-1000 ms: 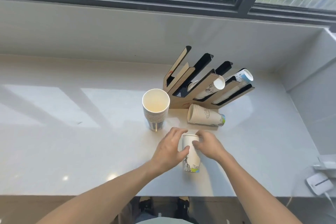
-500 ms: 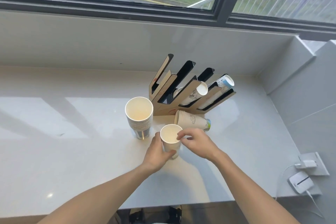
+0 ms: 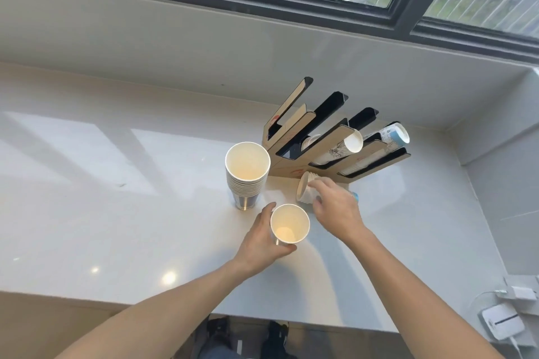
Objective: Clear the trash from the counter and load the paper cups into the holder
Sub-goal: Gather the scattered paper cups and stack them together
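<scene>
- At a window-side counter (image 3: 87,183), a person's left hand (image 3: 258,242) wraps an upright cup (image 3: 289,223), mouth up, at the middle of the frame.
- The right hand (image 3: 335,207), fingers spread and curled, comes down over a lying stack (image 3: 306,191) just at 1 o'clock from the cup; the fingers touch the stack, but whether they have closed on it cannot be told.
- A tall stack (image 3: 247,172) stands upright at 11 o'clock from the cup, well clear of both hands.
- The holder (image 3: 294,167), a fan of slanted slots, sits at 12 to 1 o'clock, just behind the lying stack; its two right-hand slots already carry sleeves of cups (image 3: 347,146), while the left slots look unfilled.
- Step in hand, by the look of it: gathering loose cups before loading, the single cup likely to be nested with the lying stack.
- The next move probably calls for a firm pinch on the lying stack, lifting it free of the holder's base, then lining up its axis with an open slot.
- No trash is visible on the counter; a charger (image 3: 500,323) lies at 4 o'clock.
</scene>
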